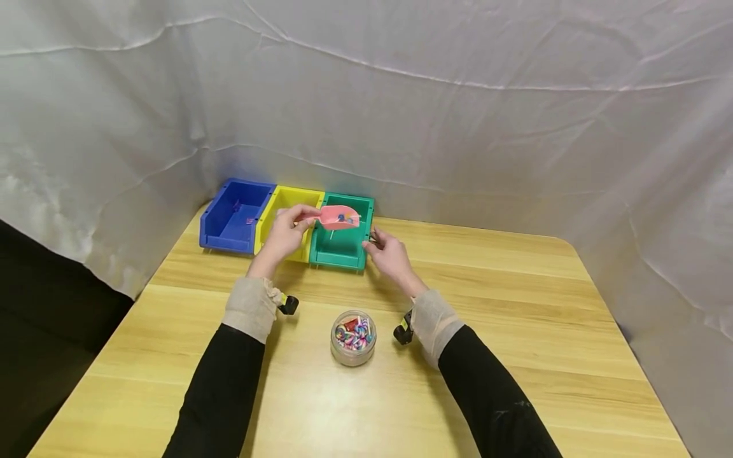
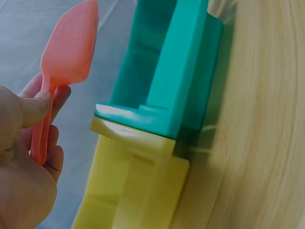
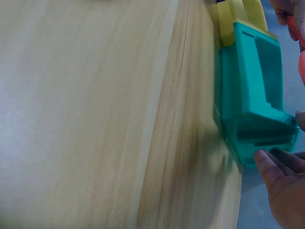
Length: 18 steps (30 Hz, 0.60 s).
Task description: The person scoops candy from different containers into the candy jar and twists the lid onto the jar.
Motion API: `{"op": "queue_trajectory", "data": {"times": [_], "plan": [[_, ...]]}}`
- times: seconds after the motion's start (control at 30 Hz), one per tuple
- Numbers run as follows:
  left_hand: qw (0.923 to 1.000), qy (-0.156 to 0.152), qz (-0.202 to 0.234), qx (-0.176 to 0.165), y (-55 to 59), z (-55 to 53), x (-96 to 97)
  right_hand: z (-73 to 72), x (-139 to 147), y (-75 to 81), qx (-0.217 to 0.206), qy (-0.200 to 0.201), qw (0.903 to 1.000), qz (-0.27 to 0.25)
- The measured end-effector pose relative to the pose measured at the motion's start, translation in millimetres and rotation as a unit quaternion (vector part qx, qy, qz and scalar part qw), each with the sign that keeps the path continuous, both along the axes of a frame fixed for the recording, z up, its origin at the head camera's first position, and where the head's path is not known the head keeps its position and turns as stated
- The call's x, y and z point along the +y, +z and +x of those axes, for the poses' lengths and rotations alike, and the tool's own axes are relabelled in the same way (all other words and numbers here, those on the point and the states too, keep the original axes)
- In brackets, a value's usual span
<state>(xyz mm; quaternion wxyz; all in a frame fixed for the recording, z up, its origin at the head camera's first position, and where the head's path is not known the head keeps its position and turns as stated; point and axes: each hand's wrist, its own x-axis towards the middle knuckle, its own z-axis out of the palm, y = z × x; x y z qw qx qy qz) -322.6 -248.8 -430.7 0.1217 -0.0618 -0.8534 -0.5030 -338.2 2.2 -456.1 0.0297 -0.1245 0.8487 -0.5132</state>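
My left hand point(image 1: 284, 232) grips the handle of a pink scoop point(image 1: 338, 217) and holds it above the green bin point(image 1: 339, 257). A few small pieces, some blue and one with a white stick, lie in the scoop's bowl. In the left wrist view, fingers and thumb wrap the scoop's handle point(image 2: 43, 136), and the bowl's underside shows. Over at the green bin's right side, my right hand point(image 1: 391, 256) touches its outer wall with fingers mostly straight. The right wrist view shows these fingertips point(image 3: 261, 156) against the bin's side. A thin white stick shows in the green bin.
A yellow bin point(image 1: 293, 194) and a blue bin point(image 1: 228, 243) stand in a row left of the green one. Small pinkish pieces lie in the blue bin. Nearer me, a clear round jar point(image 1: 353, 359) holds colourful lollipop-shaped pieces. Grey curtains point(image 1: 458, 127) hang behind the wooden table.
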Motion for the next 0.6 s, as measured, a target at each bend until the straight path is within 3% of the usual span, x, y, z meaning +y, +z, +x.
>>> {"op": "queue_trajectory", "data": {"times": [0.2,0.47,0.6], "plan": [[0.9992,0.007,0.006,0.039,4.5,14.9,4.7,9.8,9.9,3.9,0.007,0.008,0.9996,-0.026],[0.9920,0.023,-0.020,0.122,13.4,40.6,10.0,44.8,29.9,22.1,0.040,0.047,0.9971,-0.044],[0.9886,0.039,-0.033,0.141,14.3,57.9,9.2,64.7,38.7,27.6,0.044,0.075,0.9948,-0.054]]}}
